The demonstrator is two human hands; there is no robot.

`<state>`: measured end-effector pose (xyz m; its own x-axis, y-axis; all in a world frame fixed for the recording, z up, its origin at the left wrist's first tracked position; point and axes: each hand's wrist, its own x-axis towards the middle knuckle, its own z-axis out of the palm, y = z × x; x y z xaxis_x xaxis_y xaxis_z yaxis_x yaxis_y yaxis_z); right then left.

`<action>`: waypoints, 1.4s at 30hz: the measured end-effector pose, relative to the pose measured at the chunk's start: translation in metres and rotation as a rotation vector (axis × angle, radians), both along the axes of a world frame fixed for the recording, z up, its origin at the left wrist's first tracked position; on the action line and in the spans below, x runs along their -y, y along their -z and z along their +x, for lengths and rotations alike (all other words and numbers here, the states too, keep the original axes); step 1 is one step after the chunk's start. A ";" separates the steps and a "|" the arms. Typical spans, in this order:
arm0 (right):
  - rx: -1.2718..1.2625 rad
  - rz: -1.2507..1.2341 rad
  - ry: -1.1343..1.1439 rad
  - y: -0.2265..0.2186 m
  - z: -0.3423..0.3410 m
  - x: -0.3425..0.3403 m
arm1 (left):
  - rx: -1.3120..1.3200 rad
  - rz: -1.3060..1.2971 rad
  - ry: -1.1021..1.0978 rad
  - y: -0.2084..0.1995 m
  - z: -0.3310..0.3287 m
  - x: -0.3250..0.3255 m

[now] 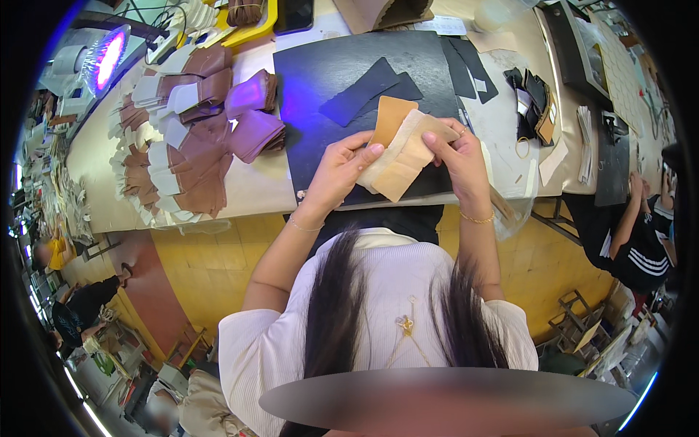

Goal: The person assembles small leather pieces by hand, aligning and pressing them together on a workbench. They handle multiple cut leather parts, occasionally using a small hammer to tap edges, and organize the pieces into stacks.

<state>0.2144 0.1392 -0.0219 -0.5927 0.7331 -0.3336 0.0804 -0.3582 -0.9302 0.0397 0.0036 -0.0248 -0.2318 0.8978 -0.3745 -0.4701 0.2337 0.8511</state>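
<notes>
Between my two hands is a tan leather piece [405, 162] with a pale fabric-like strip along it and an orange-tan flap at its upper left. My left hand [345, 164] pinches its left side, thumb on top. At its upper right edge, my right hand [459, 156] grips it between thumb and fingers. The piece is raised above a black cutting mat [313, 156]. Beyond it on the mat lie dark, flat leather strips [358, 91], one overlapping another.
Stacks of brown leather pieces [207, 156] with pale linings cover the table's left. A lit lamp [105, 62] stands at far left, near a yellow tray [255, 29]. Dark and tan leather pieces [535, 105] lie at right. Another person [630, 237] sits at the far right.
</notes>
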 end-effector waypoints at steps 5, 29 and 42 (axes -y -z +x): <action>-0.110 -0.050 -0.071 0.004 0.001 0.003 | -0.051 -0.051 0.097 0.001 -0.003 0.001; -0.432 -0.015 0.071 -0.024 0.026 0.021 | -0.843 0.173 0.077 -0.004 -0.051 -0.045; -0.143 0.124 0.155 -0.014 0.004 -0.002 | -0.207 -0.156 0.163 -0.011 -0.047 -0.002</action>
<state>0.2181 0.1411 -0.0075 -0.5050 0.8489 -0.1561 -0.1018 -0.2381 -0.9659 -0.0070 0.0058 -0.0143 -0.1753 0.8645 -0.4710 -0.2357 0.4276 0.8727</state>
